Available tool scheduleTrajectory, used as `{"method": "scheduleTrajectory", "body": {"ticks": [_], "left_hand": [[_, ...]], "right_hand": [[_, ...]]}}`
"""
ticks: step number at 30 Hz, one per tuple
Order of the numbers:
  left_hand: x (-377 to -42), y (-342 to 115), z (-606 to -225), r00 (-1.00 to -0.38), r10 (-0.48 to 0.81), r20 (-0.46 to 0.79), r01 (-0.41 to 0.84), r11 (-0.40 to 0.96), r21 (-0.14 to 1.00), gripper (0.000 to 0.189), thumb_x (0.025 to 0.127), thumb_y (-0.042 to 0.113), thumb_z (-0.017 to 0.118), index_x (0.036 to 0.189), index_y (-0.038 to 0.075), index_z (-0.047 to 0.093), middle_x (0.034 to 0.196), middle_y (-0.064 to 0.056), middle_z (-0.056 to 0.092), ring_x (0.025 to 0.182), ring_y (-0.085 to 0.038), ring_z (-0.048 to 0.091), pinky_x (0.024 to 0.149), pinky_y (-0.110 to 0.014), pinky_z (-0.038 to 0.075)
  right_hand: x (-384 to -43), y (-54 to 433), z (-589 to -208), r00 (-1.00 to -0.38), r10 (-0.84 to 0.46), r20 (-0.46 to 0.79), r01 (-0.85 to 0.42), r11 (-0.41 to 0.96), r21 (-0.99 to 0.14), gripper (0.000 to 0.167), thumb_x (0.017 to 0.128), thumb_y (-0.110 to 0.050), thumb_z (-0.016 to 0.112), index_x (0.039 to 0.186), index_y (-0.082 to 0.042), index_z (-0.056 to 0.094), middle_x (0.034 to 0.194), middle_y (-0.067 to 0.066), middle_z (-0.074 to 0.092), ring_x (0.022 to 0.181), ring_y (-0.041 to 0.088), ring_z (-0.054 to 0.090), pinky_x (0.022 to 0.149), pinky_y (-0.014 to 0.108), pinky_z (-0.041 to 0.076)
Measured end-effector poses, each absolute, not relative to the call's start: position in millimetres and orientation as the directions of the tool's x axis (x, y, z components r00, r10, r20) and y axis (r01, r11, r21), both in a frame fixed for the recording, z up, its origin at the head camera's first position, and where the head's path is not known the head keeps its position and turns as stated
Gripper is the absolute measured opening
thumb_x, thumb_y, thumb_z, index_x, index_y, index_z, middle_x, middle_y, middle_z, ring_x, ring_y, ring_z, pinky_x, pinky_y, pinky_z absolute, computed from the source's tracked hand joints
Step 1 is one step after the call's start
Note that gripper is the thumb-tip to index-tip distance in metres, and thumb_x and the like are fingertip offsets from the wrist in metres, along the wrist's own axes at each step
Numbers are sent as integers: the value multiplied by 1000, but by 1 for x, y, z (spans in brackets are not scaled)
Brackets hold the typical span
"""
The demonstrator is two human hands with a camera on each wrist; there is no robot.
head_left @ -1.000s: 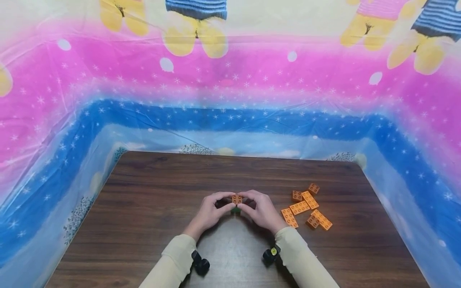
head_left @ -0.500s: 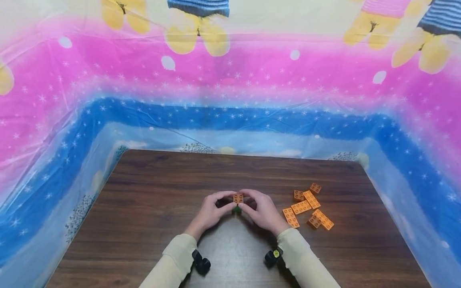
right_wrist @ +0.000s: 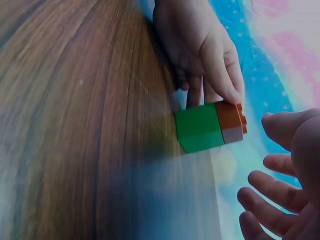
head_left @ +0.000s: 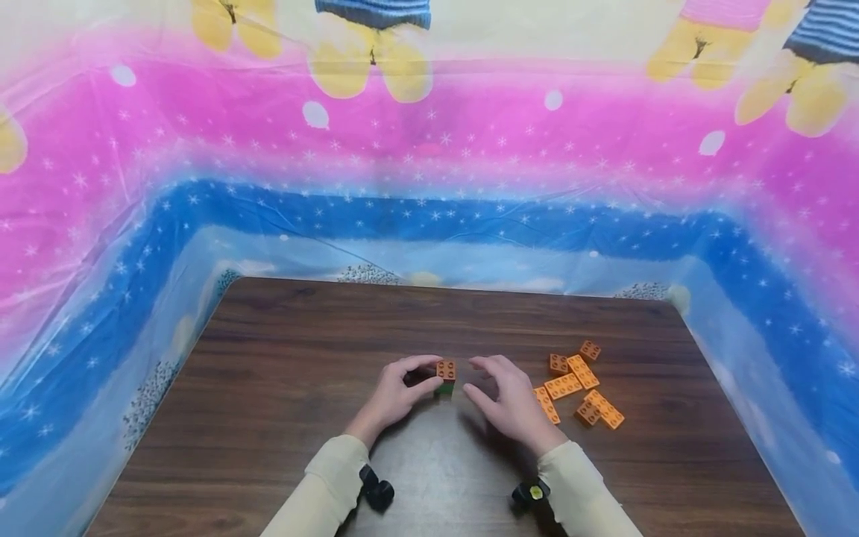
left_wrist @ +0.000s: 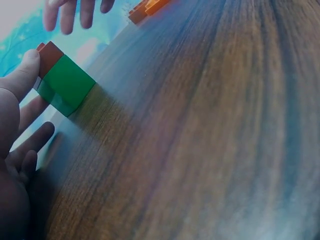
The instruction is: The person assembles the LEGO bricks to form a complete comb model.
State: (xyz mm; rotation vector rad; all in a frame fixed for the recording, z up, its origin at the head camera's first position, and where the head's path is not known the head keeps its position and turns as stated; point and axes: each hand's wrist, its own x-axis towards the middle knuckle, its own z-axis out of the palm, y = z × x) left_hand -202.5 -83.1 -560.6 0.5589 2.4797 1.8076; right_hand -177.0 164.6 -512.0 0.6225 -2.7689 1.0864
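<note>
A small orange building brick point(head_left: 446, 370) with studs on top sits on a green block point(head_left: 444, 388), which stands on the table. Thumb and index finger of my left hand point(head_left: 396, 389) pinch the orange brick from its left side; in the right wrist view, the thumb lies on the orange brick point(right_wrist: 230, 120) above the green block point(right_wrist: 199, 129). To the right of the stack, a little apart from it, my right hand point(head_left: 508, 397) holds nothing. Its fingers point(right_wrist: 272, 190) are spread and loosely bent in the right wrist view.
Several loose orange bricks point(head_left: 562, 385), some long and some square, lie on the brown wooden table point(head_left: 282, 388) to the right of my right hand. A patterned pink and blue cloth point(head_left: 403, 216) hangs around the table's back and sides.
My right hand has let go of the orange brick and moved a little to the right. The left hand stays at the brick, and the stack stands in place.
</note>
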Motion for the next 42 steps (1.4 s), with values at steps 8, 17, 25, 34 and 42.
{"method": "scheduleTrajectory", "body": {"ticks": [8, 17, 25, 34, 42], "left_hand": [[-202, -83, -561, -939, 296, 178, 260, 268, 928, 35, 99, 29, 77, 134, 27, 73, 120, 5, 74, 109, -17, 68, 94, -43, 54], [-202, -83, -559, -940, 293, 174, 256, 267, 929, 35, 99, 27, 76, 135, 25, 72, 119, 3, 74, 109, -17, 68, 93, -40, 55], [-201, -83, -560, -941, 297, 160, 244, 273, 931, 36, 99, 29, 76, 134, 27, 72, 120, 5, 73, 110, -17, 68, 95, -42, 54], [-201, -83, -561, -939, 304, 158, 243, 266, 933, 36, 99, 29, 76, 135, 26, 72, 121, 4, 73, 109, -17, 68, 93, -40, 54], [-202, -83, -561, -942, 293, 161, 242, 265, 933, 35, 99, 29, 76, 134, 27, 73, 120, 4, 74, 108, -17, 68, 93, -42, 54]], "right_hand": [[-167, 180, -515, -928, -273, 255, -371, 743, -557, 47, 97, -31, 79, 137, -9, 68, 128, 4, 68, 115, 22, 68, 93, 47, 59], [-154, 203, -515, -936, -215, 278, -333, 795, -506, 47, 94, -29, 82, 134, -8, 69, 123, 6, 70, 108, 23, 68, 90, 49, 58], [-145, 225, -521, -959, -154, 239, -252, 848, -466, 50, 92, -31, 83, 133, -5, 69, 124, 10, 70, 112, 30, 67, 94, 56, 56], [-139, 237, -525, -980, -109, 169, -171, 891, -420, 55, 92, -37, 83, 135, -5, 68, 121, 12, 69, 109, 30, 65, 94, 56, 54], [-137, 245, -530, -983, -95, 159, -149, 913, -379, 61, 91, -41, 83, 136, -4, 67, 117, 12, 69, 104, 29, 66, 91, 55, 56]]}}
